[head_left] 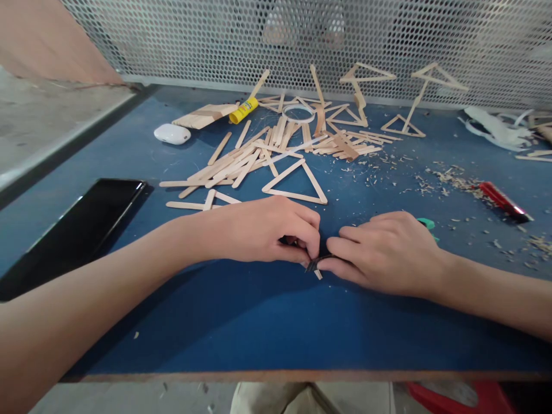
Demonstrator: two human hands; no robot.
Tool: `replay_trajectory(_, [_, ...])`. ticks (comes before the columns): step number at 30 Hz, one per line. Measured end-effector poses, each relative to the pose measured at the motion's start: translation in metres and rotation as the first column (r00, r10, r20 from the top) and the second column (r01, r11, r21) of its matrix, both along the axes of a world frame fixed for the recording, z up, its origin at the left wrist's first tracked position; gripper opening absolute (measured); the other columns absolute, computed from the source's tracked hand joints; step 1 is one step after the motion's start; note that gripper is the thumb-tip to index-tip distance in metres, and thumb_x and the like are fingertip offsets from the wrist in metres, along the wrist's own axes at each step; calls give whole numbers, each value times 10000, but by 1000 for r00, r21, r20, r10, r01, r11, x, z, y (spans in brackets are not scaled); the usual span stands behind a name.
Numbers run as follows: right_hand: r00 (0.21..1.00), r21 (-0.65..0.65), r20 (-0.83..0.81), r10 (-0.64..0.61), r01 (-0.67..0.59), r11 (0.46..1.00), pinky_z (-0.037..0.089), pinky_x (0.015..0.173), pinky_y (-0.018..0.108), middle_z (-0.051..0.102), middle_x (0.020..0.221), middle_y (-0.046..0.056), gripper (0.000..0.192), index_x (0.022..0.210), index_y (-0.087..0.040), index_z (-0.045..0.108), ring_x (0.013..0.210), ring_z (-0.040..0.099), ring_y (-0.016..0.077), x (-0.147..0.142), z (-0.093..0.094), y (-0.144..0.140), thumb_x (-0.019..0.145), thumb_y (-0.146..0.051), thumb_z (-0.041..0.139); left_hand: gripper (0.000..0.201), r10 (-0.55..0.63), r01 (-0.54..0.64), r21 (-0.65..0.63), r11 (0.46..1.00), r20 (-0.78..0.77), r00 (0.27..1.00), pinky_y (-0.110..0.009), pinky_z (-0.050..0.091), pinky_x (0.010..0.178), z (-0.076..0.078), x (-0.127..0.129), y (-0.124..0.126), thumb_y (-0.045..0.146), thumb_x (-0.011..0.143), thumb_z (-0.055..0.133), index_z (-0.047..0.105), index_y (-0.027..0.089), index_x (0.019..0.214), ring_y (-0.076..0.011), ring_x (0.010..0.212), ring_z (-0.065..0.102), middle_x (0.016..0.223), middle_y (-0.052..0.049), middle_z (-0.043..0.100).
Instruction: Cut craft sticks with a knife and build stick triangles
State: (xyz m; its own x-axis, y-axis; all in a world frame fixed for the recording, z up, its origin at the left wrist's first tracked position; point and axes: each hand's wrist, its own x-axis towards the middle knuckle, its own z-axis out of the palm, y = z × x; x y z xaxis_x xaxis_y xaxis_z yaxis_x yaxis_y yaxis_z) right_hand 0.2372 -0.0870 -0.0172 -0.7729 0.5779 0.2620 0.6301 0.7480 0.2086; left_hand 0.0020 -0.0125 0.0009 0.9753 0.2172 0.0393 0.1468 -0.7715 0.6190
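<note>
Near the front middle of the table my left hand (287, 230) is closed, its thumb and fingertips pinched together. Close beside it, my right hand (388, 253) is closed too, with thumb and forefinger on a thin dark strip (317, 263) that reaches over to the left fingertips. Just below the strip pokes out the pale end of a small piece of wood (318, 274). Most of what the left fingers hold is hidden. Beyond the hands lies a triangle of craft sticks (297, 183), and a green item (426, 223) shows partly behind my right hand.
A pile of craft sticks (241, 161) covers the table's middle, with stick triangle frames (405, 125) behind. A phone (81, 230), white case (172, 134), glue stick (244, 110), tape roll (298, 114) and red cutter (504, 201) lie around. Perforated metal panel (207, 46) closes the back.
</note>
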Motion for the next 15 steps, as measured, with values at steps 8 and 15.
replay_trajectory(8, [999,-75,46,7,-4,997,116,554,324,608,573,-14,556,726,-202,643,438,395,106,1,2,2,1067,-513,334,113,-7,7,-25,1000,10,1000,-202,487,744,0,0,1,150,930,664,743,218,885,-110,803,651,904,-2,702])
replay_trajectory(15, [997,-92,76,8,-1,996,101,556,322,615,566,-18,538,749,-210,646,424,388,115,-1,5,3,1073,-499,329,118,-21,21,-34,999,2,1000,-204,476,732,1,1,1,124,921,669,736,207,870,-105,799,645,890,1,693])
